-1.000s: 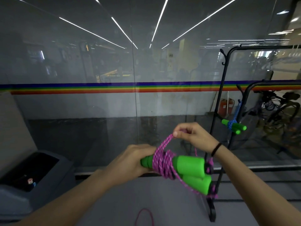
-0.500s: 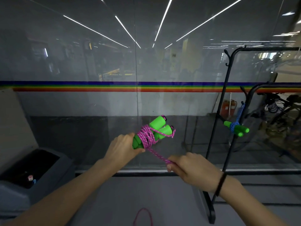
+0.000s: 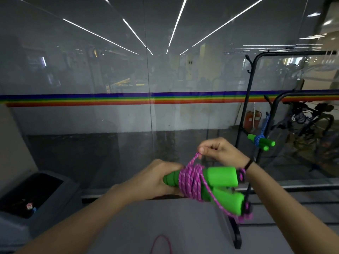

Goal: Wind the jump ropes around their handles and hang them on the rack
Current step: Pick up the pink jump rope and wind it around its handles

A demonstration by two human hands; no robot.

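Gripping the narrow ends of the two green handles [image 3: 220, 176] with the left hand [image 3: 156, 178], centre of the frame, fingers curled tight round them. Pinching a short loop of the pink rope [image 3: 190, 182] between thumb and fingertips of the right hand [image 3: 222, 153], just above the coils. Wound thick round the handles' middle, with one strand running down across the lower handle to its end cap at lower right.

Judging by that: winding step near its end, tail left to tuck or cinch. Calls next for drawing the pinched loop snug without loosening the coils, keeping the left grip firm, then carrying the bundle right to the rack [image 3: 297, 52].

Beyond, largest first: glass wall [image 3: 91, 70] with a rainbow stripe across mid-frame; black rack at right, cut off by the frame edge; grey bin [image 3: 73, 195] at lower left; blue rope [image 3: 259, 140] wound on green handles, hanging on the rack; thin pink floor loop [image 3: 161, 235] at bottom centre.

Hard to tell: whether the floor loop belongs to the held rope, being cut off at the bottom edge; how much rope remains unwound. Hidden in the left palm: the handles' tips. Blurred: the lower handle's end.
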